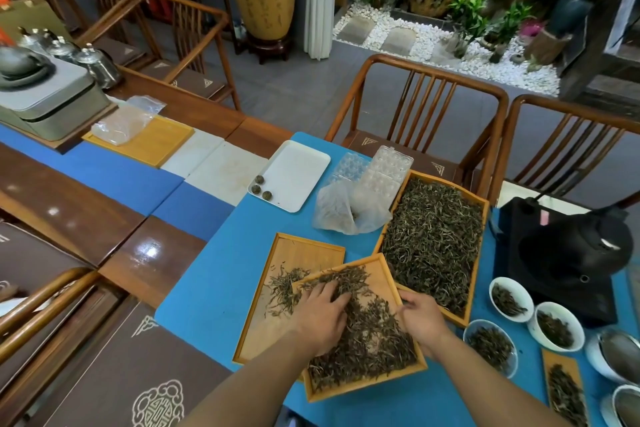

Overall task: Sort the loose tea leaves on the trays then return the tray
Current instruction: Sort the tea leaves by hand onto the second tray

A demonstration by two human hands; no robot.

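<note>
A small wooden tray (381, 274) of dark loose tea leaves (367, 340) lies tilted over the right edge of a larger, mostly bare wooden tray (304, 250), which carries a small pile of leaves (284, 288). My left hand (322, 312) rests on the leaves in the small tray, fingers spread and reaching toward its far left edge. My right hand (422, 319) grips the small tray's right rim, thumb inside. A big wooden tray (481, 204) full of tea leaves stands to the right.
White bowls (512, 302) of leaves and a black kettle base (568, 253) sit at the right. A white tray (294, 173) with three tea balls, a plastic bag (343, 208) and clear moulds (384, 170) lie beyond. Wooden chairs (415, 97) stand behind the blue-covered table (214, 270).
</note>
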